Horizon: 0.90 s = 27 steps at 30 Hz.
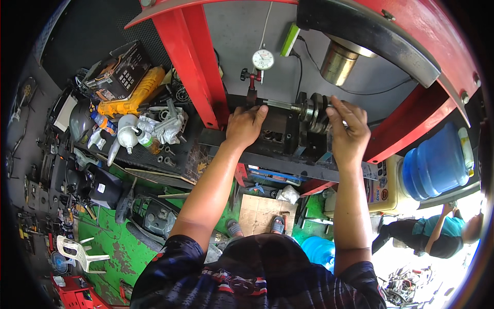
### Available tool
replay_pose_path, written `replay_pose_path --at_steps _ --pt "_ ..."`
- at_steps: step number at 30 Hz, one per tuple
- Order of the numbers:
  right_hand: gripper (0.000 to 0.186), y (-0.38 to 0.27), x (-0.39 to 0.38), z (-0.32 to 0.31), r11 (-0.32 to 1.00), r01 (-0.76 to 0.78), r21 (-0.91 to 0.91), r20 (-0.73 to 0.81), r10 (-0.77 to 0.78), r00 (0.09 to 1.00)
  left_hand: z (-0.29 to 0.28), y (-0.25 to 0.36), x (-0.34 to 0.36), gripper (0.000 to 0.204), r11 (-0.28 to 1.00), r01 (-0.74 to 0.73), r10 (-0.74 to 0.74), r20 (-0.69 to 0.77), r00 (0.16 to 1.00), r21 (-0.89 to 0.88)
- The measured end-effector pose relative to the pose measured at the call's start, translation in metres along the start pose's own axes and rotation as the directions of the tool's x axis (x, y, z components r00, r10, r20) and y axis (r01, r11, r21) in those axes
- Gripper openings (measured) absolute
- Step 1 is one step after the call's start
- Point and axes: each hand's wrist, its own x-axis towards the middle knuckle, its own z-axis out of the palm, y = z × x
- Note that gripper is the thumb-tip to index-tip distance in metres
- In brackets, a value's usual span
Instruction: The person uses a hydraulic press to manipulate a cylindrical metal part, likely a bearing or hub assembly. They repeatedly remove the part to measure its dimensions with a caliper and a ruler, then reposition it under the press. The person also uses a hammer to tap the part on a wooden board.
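A crankshaft [317, 114] with round webs and a slim shaft lies horizontally on a dark metal fixture [297, 144] inside a red press frame [198, 67]. A white-faced dial gauge [263, 59] on a red and black holder stands above the shaft's left end. My left hand [247, 124] is at that end, below the gauge, fingers curled and thumb by the shaft; what it grips is unclear. My right hand [347, 126] has its fingers closed on the crankshaft's right end. A brass-coloured cylinder [337, 62] hangs above the crankshaft.
Left: cluttered bench with yellow tool [135, 97], bottles, box, metal parts. Right: blue water jug [427, 170] and beige canister [396, 185]. Below: green floor [95, 234], cardboard [257, 206], white chair [81, 255], scooter parts. Another person [437, 232] is at the bright opening, lower right.
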Motion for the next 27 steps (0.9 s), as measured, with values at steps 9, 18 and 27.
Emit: replay_pose_path --at_steps 9,18,27 --pt "0.028 0.008 -0.005 0.003 0.993 -0.028 -0.115 0.080 0.037 0.996 0.006 -0.001 0.003 0.077 1.000 0.018 -0.018 -0.020 1.000 -0.007" --pt "0.025 -0.012 0.004 -0.001 0.994 0.037 -0.106 -0.036 -0.041 0.999 -0.001 0.005 0.001 0.077 0.998 0.064 -0.064 0.010 0.998 -0.012" --pt "0.025 -0.013 -0.005 -0.003 0.997 -0.078 -0.025 -0.006 0.077 0.997 0.000 0.006 0.001 0.078 0.997 0.081 -0.080 0.034 0.996 -0.016"
